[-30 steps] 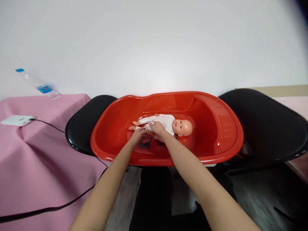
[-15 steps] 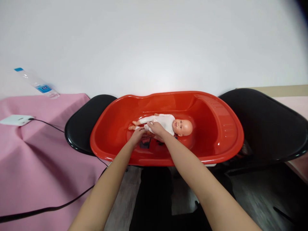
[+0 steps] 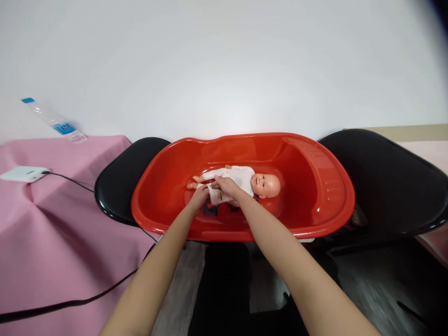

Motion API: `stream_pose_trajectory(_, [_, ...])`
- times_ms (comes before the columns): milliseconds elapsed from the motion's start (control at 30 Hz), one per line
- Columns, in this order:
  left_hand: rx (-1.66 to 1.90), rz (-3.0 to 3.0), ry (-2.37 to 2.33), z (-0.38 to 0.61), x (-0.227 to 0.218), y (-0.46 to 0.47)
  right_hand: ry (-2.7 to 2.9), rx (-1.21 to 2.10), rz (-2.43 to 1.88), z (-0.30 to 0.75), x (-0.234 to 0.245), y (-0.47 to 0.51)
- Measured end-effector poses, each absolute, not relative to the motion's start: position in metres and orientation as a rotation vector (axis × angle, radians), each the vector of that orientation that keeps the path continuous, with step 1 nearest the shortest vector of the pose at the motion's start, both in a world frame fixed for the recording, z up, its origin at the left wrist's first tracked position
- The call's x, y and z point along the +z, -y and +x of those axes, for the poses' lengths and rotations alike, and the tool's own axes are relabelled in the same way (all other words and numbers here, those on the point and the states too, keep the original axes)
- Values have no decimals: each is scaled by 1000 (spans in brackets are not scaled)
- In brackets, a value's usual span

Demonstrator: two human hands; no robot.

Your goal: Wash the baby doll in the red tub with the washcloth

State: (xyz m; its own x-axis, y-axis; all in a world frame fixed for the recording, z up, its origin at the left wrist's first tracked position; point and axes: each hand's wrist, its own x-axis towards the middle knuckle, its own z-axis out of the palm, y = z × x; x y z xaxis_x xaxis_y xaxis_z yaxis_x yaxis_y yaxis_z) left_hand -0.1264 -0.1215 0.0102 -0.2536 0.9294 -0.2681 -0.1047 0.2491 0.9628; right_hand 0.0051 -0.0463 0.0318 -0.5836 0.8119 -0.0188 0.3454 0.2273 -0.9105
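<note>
In the head view, the left hand (image 3: 200,196) and right hand (image 3: 230,187) hold a printed white cloth (image 3: 216,196) between narrowed fingers, beside a doll (image 3: 242,178) on its back in a red tub (image 3: 164,186) at centre frame. The cloth looks thin, soft and light, best gripped by its edges; the doll, probably light with a slick head, suits a torso hold.

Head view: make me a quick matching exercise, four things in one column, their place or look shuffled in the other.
1. baby doll
2. bottle
3. white cabled device
4. patterned white piece

A. clear, blue-capped
B. between the left hand and right hand
C. face up in the red baby bathtub
D. flat on pink cloth

Pairs: 1-C, 2-A, 3-D, 4-B
</note>
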Motion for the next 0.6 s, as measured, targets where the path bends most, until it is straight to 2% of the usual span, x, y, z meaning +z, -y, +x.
stream_pose_trajectory(100, [1232, 785, -1484, -128, 8, 121, 2149, 1422, -1009, 9, 32, 46])
stream_pose_trajectory(233, [1203, 722, -1495, -129, 10, 122, 2418, 1152, -1054, 13, 35, 48])
stream_pose_trajectory(600, [1184, 665, -1507, -125, 16, 122, 2537, 996, -1134, 12, 41, 49])
